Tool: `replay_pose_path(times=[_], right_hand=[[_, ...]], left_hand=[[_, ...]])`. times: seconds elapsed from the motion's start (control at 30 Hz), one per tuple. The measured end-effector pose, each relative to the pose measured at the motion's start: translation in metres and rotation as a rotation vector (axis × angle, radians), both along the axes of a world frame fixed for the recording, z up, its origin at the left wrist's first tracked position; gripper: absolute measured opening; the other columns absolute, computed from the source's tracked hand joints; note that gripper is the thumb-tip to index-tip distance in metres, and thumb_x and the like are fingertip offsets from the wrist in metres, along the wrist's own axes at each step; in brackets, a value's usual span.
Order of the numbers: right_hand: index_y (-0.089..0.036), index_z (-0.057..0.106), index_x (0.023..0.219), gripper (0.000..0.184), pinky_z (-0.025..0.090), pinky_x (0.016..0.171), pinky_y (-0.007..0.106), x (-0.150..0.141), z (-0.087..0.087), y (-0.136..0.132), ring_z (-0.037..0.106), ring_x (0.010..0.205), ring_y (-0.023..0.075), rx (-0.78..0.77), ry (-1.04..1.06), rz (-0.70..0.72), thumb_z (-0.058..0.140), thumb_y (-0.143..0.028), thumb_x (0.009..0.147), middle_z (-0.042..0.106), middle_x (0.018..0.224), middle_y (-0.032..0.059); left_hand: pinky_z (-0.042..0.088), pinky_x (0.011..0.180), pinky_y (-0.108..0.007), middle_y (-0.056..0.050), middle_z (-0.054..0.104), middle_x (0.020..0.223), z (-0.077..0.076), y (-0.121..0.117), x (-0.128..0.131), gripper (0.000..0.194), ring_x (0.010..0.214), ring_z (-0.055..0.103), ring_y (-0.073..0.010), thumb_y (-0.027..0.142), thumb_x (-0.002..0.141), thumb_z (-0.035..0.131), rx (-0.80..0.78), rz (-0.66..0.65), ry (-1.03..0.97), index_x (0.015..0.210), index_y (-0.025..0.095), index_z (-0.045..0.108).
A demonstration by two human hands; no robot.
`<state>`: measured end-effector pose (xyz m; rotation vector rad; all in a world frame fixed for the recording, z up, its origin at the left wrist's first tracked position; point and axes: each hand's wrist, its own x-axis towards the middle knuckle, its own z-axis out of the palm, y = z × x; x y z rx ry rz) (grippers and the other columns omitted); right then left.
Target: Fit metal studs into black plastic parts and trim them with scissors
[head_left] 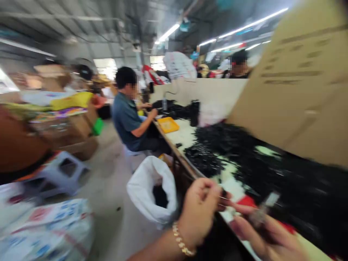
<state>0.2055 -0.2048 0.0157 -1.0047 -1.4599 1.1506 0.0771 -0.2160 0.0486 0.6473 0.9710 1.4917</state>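
Note:
My left hand (pixel 199 210), with a beaded bracelet (pixel 181 239) at the wrist, is over the table's near edge. Its thumb and fingers are pinched on a small dark piece (pixel 223 194), too blurred to name. Close by on the right, my right hand (pixel 269 233) is curled round a small greyish object (pixel 257 217) whose kind is smeared by motion. Its fingertips nearly meet those of the left hand. Beyond both hands, heaps of small black parts (pixel 206 159) lie across the pale tabletop (pixel 185 134). Something red (pixel 247 201) lies behind my fingers.
A large cardboard sheet (pixel 296 83) leans over the right side. Below the table edge stands an open white sack (pixel 152 188) with dark contents. A co-worker (pixel 127 112) sits farther along, near a yellow tray (pixel 168 125). Left are a plastic stool (pixel 61 174) and a stuffed bag (pixel 51 228).

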Motion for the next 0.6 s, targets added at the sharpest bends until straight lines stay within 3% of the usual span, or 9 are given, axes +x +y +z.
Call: replay_pose_path(times=[0.07,0.13,0.23,0.37,0.6], right_hand=[[-0.018,0.065,0.077,0.033,0.045,0.045,0.023,0.018,0.009,-0.015,0.053,0.046,0.0148,-0.115,0.008,0.026,0.072,-0.05,0.073,0.058,0.053,0.0018],[-0.017,0.057,0.072,0.04,0.042,0.046,0.022,0.025,0.014,-0.025,0.049,0.045,0.0115,-0.234,0.075,0.147,0.068,-0.056,0.075,0.052,0.053,-0.0007],[-0.017,0.054,0.077,0.049,0.036,0.049,0.02,0.033,0.015,-0.034,0.045,0.051,0.0098,-0.304,0.108,0.275,0.07,-0.062,0.07,0.05,0.059,-0.0018],[-0.015,0.056,0.078,0.055,0.028,0.05,0.02,0.048,0.012,-0.047,0.037,0.055,0.0089,-0.35,0.039,0.301,0.069,-0.068,0.067,0.045,0.06,-0.003],[-0.016,0.051,0.08,0.057,0.027,0.048,0.019,0.061,0.013,-0.055,0.042,0.051,0.0082,-0.459,0.131,0.327,0.064,-0.071,0.07,0.051,0.058,-0.0015]], left_hand=[[0.052,0.064,-0.024,-0.005,0.069,0.077,-0.002,0.001,-0.004,0.036,0.071,0.066,-0.0149,0.048,0.075,0.069,-0.004,-0.088,0.115,0.084,0.016,0.056],[0.054,0.065,-0.024,-0.005,0.069,0.079,-0.006,0.005,-0.004,0.031,0.075,0.066,-0.0157,0.044,0.077,0.068,-0.01,-0.156,0.181,0.085,0.015,0.059],[0.055,0.065,-0.024,-0.005,0.07,0.08,-0.007,0.008,0.004,0.029,0.076,0.066,-0.0162,0.041,0.077,0.069,-0.024,-0.254,0.219,0.086,0.015,0.062],[0.055,0.067,-0.025,-0.005,0.069,0.075,-0.005,0.007,0.02,0.027,0.071,0.065,-0.0148,0.04,0.077,0.069,-0.025,-0.362,0.211,0.083,0.014,0.064],[0.055,0.07,-0.026,-0.004,0.07,0.077,-0.008,0.008,0.03,0.024,0.07,0.064,-0.0144,0.037,0.076,0.07,0.028,-0.393,0.249,0.083,0.015,0.066]])
